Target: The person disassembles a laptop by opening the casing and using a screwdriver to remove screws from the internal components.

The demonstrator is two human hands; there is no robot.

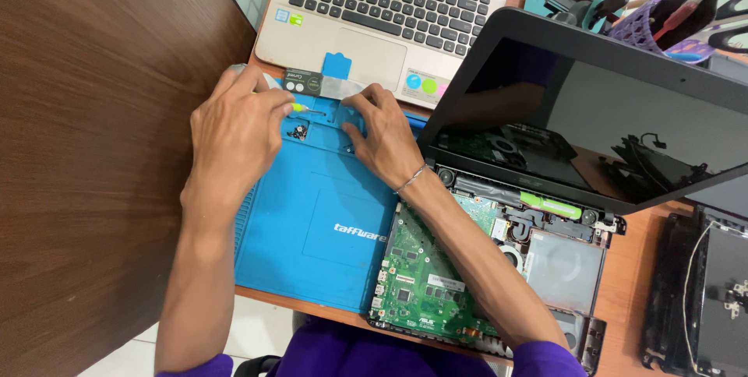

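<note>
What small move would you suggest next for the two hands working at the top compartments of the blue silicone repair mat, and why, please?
Probably lift the small metal part from the blue silicone repair mat tray. The left hand holds a yellow-green-tipped tool pointing at that tray, and the right hand rests its fingertips beside it. A small cluster of dark screws sits one compartment lower, so keep clear of it.

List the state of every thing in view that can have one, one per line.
Black laptop: lid open, screen dark, base cover off.
Green circuit board: exposed in the black laptop's base.
Gold laptop: open, keyboard showing.
Blue rectangular work mat: flat on the desk.
Left hand: grip shut on a green-tipped small tool.
Right hand: fingertips pressed on the mat, holding nothing.
</note>
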